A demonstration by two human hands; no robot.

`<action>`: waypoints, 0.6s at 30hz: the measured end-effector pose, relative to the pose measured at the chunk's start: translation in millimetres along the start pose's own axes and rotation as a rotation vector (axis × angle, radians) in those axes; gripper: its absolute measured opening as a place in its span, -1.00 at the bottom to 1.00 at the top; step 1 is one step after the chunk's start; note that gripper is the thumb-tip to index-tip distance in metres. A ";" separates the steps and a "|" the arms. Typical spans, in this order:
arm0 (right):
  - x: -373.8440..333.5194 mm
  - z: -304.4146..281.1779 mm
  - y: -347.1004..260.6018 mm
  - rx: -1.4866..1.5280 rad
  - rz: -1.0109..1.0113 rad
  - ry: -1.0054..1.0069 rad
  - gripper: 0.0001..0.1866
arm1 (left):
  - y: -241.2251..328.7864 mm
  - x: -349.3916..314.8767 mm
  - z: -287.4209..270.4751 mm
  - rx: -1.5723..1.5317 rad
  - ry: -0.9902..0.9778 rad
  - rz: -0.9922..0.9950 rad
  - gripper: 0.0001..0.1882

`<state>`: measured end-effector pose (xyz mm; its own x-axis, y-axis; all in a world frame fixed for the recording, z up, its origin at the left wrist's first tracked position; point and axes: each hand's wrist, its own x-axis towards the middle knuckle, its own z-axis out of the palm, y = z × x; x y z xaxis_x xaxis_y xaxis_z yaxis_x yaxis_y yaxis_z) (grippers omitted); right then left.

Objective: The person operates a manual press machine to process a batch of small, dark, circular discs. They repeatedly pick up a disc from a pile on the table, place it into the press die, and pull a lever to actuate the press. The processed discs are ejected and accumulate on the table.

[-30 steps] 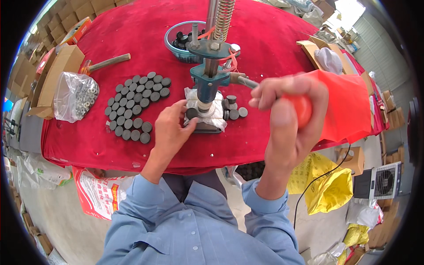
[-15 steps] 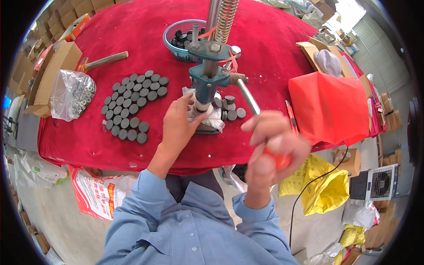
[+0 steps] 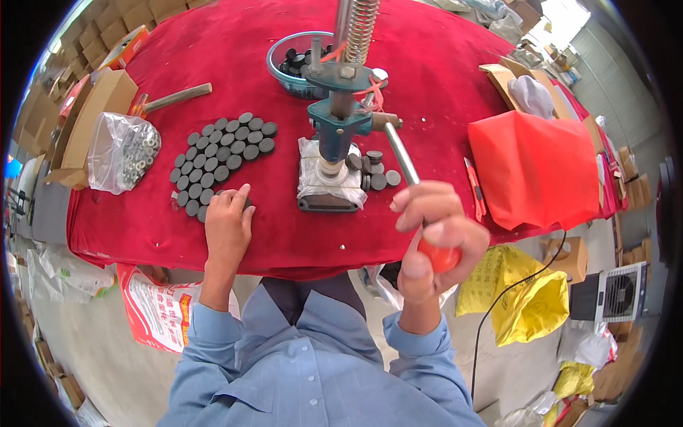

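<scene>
Dark grey discs (image 3: 222,173) lie at the press's (image 3: 334,139) nine o'clock; the left hand (image 3: 229,220) bends its fingers over some, any pinch hidden. At four o'clock, the right hand (image 3: 441,238) grips the lever (image 3: 403,153), best kept steady meanwhile.

Head-worn fisheye here, left one of a side-by-side pair, pointing steeply down past the wearer's light-blue button-up cloth shirt (image 3: 313,377) and out over the red cloth-covered tabletop (image 3: 441,78). It's pretty close to the bare left hand (image 3: 229,213) and bare right hand (image 3: 442,238), yet wide enough that stacked brown cardboard boxes (image 3: 110,27) curve along the upper-left rim.
</scene>
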<state>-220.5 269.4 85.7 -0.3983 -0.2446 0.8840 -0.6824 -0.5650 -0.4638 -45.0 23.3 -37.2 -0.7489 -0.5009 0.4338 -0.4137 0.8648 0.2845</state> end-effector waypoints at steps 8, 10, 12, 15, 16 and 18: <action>84.9 4.1 7.8 -0.065 0.149 0.099 -0.75 | 73.5 55.4 25.7 -0.475 0.103 0.047 -0.21; 99.1 8.1 7.9 -0.068 0.192 0.089 -0.71 | 88.0 69.0 38.6 -0.499 0.088 0.076 -0.18; 108.2 10.9 10.2 -0.054 0.217 0.090 -0.68 | 97.3 75.3 49.6 -0.497 0.095 0.095 -0.18; 107.8 11.4 11.6 -0.044 0.202 0.093 -0.68 | 104.9 78.0 57.0 -0.473 0.125 0.092 -0.20; 105.7 10.9 11.3 -0.058 0.198 0.094 -0.69 | 106.0 77.6 56.2 -0.482 0.120 0.082 -0.21; 95.2 9.4 9.8 -0.113 0.139 0.091 -0.67 | 105.4 75.3 51.3 -0.511 0.114 0.077 -0.26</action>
<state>-259.3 233.2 165.8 -0.5441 -0.2391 0.8042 -0.6790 -0.4376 -0.5895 -171.6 78.5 -18.5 -0.6946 -0.4618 0.5516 -0.0333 0.7866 0.6166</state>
